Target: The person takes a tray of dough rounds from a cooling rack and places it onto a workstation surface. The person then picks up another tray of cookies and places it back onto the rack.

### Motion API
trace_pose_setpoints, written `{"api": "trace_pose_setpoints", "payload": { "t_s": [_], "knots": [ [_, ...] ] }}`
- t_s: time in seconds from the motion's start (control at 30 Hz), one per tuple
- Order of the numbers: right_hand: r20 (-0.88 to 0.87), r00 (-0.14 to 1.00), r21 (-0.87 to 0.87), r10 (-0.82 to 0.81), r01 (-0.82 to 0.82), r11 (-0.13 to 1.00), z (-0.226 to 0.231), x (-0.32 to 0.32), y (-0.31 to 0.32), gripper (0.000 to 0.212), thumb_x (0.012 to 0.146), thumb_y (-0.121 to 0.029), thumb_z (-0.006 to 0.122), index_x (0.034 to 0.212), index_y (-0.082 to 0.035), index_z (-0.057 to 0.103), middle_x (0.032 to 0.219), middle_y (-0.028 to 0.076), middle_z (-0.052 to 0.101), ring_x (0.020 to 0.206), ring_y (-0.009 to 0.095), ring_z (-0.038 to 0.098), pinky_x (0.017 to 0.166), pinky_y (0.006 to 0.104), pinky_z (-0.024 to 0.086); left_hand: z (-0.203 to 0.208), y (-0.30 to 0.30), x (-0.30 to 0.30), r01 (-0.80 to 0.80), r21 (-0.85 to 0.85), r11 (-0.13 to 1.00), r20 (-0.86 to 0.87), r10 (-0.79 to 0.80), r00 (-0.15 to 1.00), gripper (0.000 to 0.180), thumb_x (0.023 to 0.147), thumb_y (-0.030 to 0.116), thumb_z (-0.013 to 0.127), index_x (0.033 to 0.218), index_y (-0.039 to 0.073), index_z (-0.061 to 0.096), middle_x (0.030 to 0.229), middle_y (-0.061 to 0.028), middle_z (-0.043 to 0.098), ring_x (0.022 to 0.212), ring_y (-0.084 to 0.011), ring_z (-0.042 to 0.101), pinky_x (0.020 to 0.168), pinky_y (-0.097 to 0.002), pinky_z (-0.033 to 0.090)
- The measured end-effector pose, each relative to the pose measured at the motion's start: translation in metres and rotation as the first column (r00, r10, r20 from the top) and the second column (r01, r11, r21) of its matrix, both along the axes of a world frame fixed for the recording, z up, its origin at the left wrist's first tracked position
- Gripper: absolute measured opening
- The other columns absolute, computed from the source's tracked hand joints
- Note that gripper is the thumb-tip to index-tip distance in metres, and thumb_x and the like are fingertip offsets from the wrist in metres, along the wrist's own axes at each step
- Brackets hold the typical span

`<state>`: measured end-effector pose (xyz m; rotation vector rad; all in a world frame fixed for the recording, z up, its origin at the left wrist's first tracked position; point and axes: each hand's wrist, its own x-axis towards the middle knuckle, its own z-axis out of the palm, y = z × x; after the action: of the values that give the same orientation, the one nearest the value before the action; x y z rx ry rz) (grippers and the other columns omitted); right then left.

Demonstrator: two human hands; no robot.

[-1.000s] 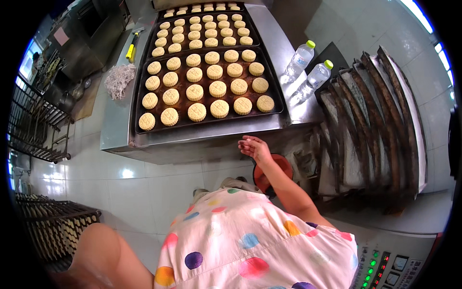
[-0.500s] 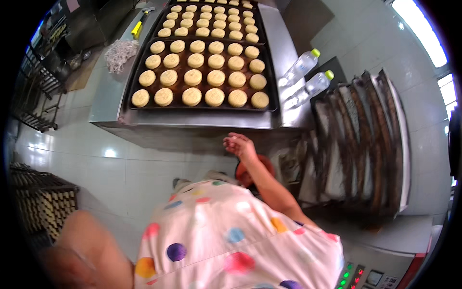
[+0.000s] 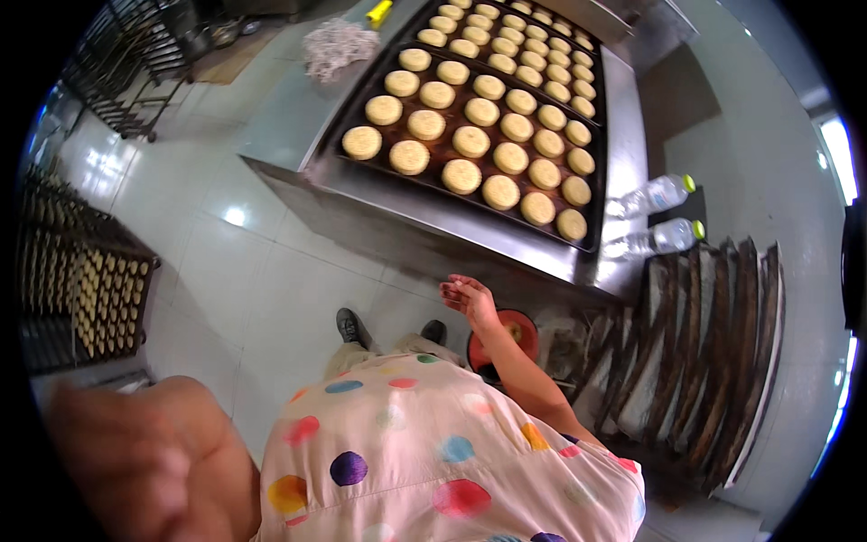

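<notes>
My right hand [image 3: 469, 299] hangs in front of the steel table's near edge, its fingers loosely bent and a little apart, with nothing seen in them. Close to the lower left edge, my left hand [image 3: 135, 465] is raised near the camera and smeared by motion, so its fingers cannot be made out. Beyond the right hand, a dark baking tray [image 3: 433, 181] of round, pale-golden pastries [image 3: 470, 142] lies on the steel table [image 3: 433, 215]. A second tray of the same pastries adjoins its far side. Neither hand touches the trays.
Two clear bottles with green caps [image 3: 657, 195] lie at the table's right side. Stacked dark trays [image 3: 695, 361] stand to the right. Below my right hand is a red bucket [image 3: 521, 332]. A bundled cloth [image 3: 339, 47] rests on the table's left; a rack of pastries [image 3: 110, 303] stands left.
The view has turned left, so the table appears tilted and shifted right. My left hand has come up into view at the lower left. The right hand keeps about the same pose.
</notes>
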<state>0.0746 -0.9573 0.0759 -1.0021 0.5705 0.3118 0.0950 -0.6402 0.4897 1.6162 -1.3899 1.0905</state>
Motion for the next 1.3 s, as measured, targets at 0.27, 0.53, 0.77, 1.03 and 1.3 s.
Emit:
{"api": "trace_pose_setpoints", "payload": {
  "t_s": [0.27,0.53,0.77,1.03,1.3],
  "knots": [
    [-0.025,0.967,-0.157,0.252,-0.253,0.955,-0.002,0.032,0.098,0.033,0.083,-0.017,0.053,0.11,0.0,0.049,0.096,0.014,0.061,0.086,0.023,0.06,0.075,0.033,0.048,-0.176,0.13,0.036,-0.507,-0.052,0.86,-0.887,0.193,0.419,0.017,0.074,-0.008,0.038,0.069,0.0,0.052,0.06,-0.0029,0.049,0.049,-0.0057,0.043,0.042,-0.0191,0.033],
    [-0.208,0.879,-0.278,0.428,-0.473,0.836,-0.041,0.057,0.17,0.031,0.082,-0.015,0.055,0.107,0.003,0.052,0.092,0.015,0.061,0.079,0.024,0.062,0.067,0.0343,0.053,-0.401,0.251,-0.049,-0.356,0.702,0.617,-0.709,0.65,-0.272,0.015,0.072,0.01,0.046,0.079,0.009,0.059,0.076,-0.0127,0.061,0.073,-0.0303,0.057,0.061,-0.0407,0.044],
    [-0.433,0.499,-0.451,0.751,-0.841,0.298,-0.079,0.12,0.244,0.027,0.082,-0.016,0.057,0.1,0.004,0.053,0.088,0.015,0.06,0.073,0.02,0.06,0.063,0.0298,0.05,-0.432,0.313,-0.141,-0.429,0.763,0.485,-0.644,0.503,-0.577,0.023,0.077,0.016,0.045,0.092,0.006,0.06,0.083,-0.0119,0.063,0.078,-0.0293,0.059,0.069,-0.0396,0.047],
    [-0.471,0.232,-0.422,0.851,-0.907,0.014,-0.093,0.176,0.409,0.026,0.08,-0.01,0.058,0.096,0.009,0.053,0.075,0.015,0.059,0.063,0.02,0.059,0.053,0.0294,0.049,-0.401,0.338,-0.184,-0.876,0.336,0.346,-0.836,-0.318,-0.446,0.023,0.084,0.015,0.044,0.094,0.0,0.057,0.08,-0.0126,0.064,0.063,-0.0202,0.062,0.058,-0.0316,0.05],
    [-0.393,-0.141,-0.389,0.909,-0.87,-0.303,-0.103,0.199,0.576,0.032,0.081,-0.013,0.056,0.101,0.012,0.05,0.085,0.021,0.062,0.074,0.025,0.062,0.063,0.0334,0.051,-0.445,0.387,-0.23,-0.934,0.354,-0.047,-0.77,-0.582,-0.262,0.022,0.083,0.013,0.043,0.089,-0.004,0.056,0.075,-0.0123,0.062,0.055,-0.0171,0.061,0.048,-0.0293,0.051]
  ]
}}
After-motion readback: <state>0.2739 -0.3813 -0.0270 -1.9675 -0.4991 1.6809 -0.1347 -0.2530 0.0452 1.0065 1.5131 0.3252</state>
